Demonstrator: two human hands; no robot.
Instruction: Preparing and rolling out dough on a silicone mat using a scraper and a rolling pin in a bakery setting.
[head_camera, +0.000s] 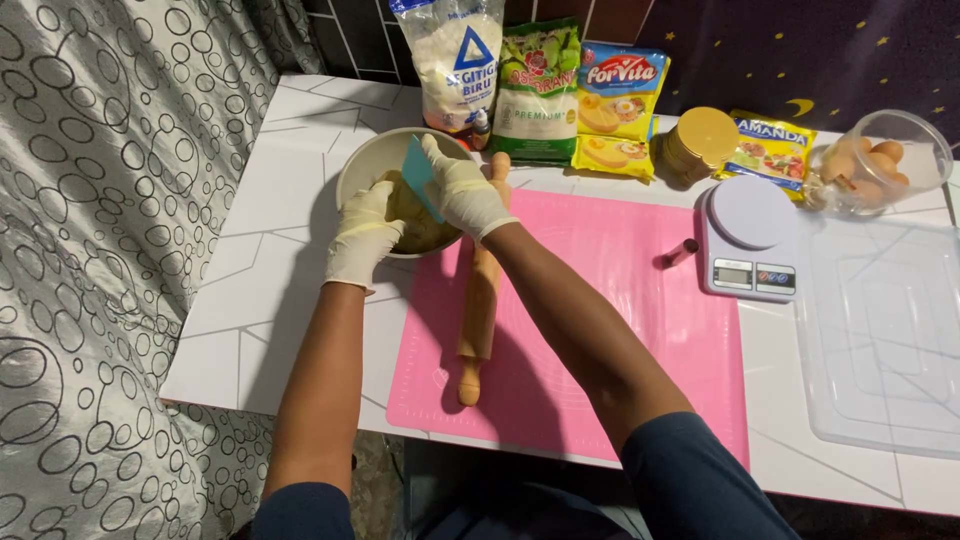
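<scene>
A white bowl (362, 160) with yellowish dough (412, 230) stands at the back left of the white table (250, 300). My left hand (365, 235), in a white glove, grips the bowl's near rim. My right hand (462, 188), also gloved, holds a teal plastic scraper (420, 178) down inside the bowl against the dough. A wooden rolling pin (480, 300) lies on the pink mat (600, 330), passing under my right forearm.
Bags of flour, sugar and margarine packets (540, 90) line the back edge. A gold-lidded tin (702, 140), a digital scale (750, 240), a small dark bottle (680, 252), a jug of eggs (880, 160) and a clear plastic lid (880, 340) are to the right.
</scene>
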